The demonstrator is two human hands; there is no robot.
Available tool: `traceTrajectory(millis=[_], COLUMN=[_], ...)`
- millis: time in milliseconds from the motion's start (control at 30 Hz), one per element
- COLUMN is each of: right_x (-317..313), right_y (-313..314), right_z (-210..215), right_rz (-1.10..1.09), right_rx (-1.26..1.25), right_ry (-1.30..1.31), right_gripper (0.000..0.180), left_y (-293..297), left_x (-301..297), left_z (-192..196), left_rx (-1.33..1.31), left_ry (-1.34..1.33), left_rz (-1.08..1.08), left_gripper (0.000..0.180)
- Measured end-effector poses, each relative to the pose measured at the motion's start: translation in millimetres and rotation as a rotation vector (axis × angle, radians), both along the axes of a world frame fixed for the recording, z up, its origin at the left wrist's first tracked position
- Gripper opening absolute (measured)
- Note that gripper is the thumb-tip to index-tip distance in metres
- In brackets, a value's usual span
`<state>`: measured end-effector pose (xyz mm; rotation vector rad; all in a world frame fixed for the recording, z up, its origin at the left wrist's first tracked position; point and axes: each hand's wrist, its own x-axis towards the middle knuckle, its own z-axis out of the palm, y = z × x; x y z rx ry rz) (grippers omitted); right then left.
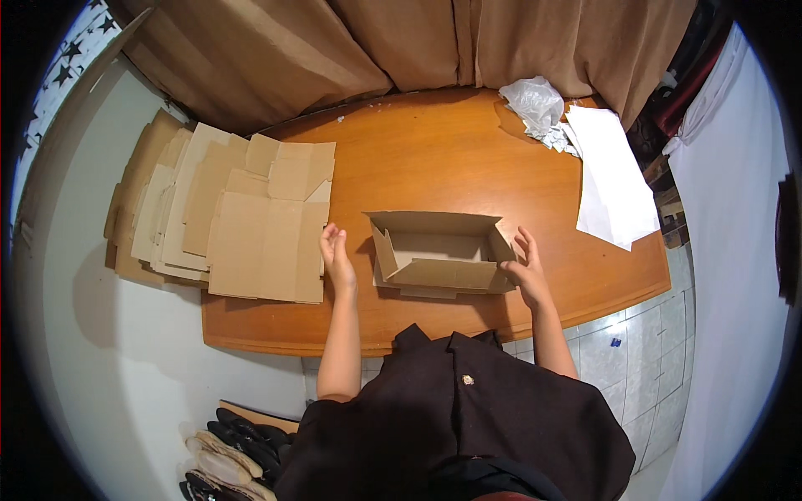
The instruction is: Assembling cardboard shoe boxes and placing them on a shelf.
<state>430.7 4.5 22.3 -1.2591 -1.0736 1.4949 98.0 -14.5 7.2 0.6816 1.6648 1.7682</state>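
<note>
While a dark garment [451, 409] fills the space nearest the viewer, short of the open cardboard box [443, 275], several shoes [242, 442] lie lower down, to the near left of it. A small blue scrap [616, 342] sits on the tiled floor [643, 367], to the near right of the box.

The box stands on the wooden table [418, 167], its mouth facing up and its long axis running left to right across the person's front, between the two hands. The right hand [530, 269] is clearly the nearer one: it is at the box's right end, the thumb by the near corner and the fingers raised outside the end wall. I cannot tell whether it grips the cardboard. The left hand [337, 259] is apart from the box's left end, fingers loosely bent, released, with nothing visible in it.

Left of the box, just past the left hand, lies a stack of flattened cardboard [267, 250]; whether the fingertips touch its edge is unclear. White sheets [614, 184] lie to the far right of the box, with a crumpled plastic bag [535, 102] beyond. Farthest behind the box hang brown curtains [401, 42].
</note>
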Motion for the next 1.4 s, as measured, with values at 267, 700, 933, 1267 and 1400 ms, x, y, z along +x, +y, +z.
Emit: traceTrajectory(millis=[267, 700, 933, 1267, 1400], right_x=[-14, 11, 48, 61, 47], right_y=[5, 16, 20, 5, 0], right_z=[-21, -9, 6, 4, 22], right_rz=[0.075, 0.203, 0.022, 0.036, 0.131], right_rx=[0.172, 0.296, 0.315, 0.233, 0.277], right_ry=[-0.085, -0.188, -0.228, -0.142, -0.077], right_gripper=[0.078, 0.082, 0.082, 0.072, 0.062], left_y=[-6, 13, 17, -6, -11], left_x=[58, 64, 98, 125, 118], left_z=[65, 71, 65, 63, 38], left_rx=[0.177, -0.223, -0.256, -0.265, -0.096], left_ry=[0.676, 1.319, 1.356, 1.618, 1.645], left_rz=[-0.270, -0.753, -1.036, -1.228, -1.088], left_gripper=[0.031, 0.078, 0.091, 0.053, 0.049])
